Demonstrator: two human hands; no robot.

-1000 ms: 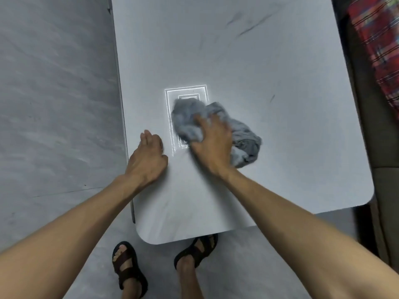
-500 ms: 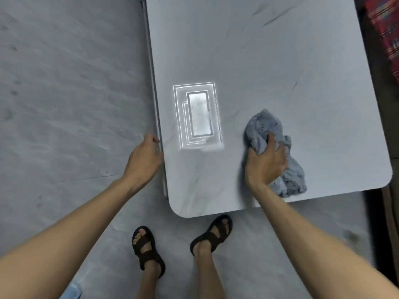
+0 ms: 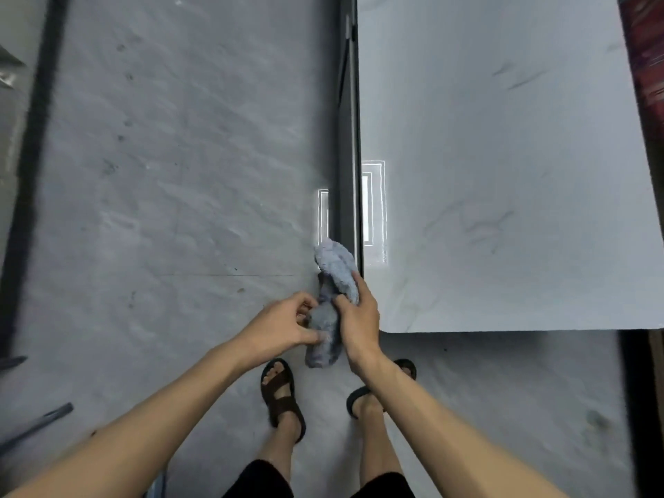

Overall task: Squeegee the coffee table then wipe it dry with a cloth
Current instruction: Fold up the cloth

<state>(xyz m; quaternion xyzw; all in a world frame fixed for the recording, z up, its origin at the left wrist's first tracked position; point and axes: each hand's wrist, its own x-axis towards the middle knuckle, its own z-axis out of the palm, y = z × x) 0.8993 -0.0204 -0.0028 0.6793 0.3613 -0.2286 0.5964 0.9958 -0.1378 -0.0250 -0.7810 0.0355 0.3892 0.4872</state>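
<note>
Grey cloth (image 3: 332, 278) hangs over floor (image 3: 179, 174) just left of counter (image 3: 503, 174) near corner, left hand (image 3: 284, 330) & right hand (image 3: 359, 319) fingers (image 3: 362, 287) curled round it, pinching; best refold to a dry face b4 next wipe pass.

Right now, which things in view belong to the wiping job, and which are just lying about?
Job: grey cloth, gripped by left hand and right hand beside the table's near corner; white coffee table.
Lying about: red patterned fabric at the far right edge; dark rod on the floor, lower left.
</note>
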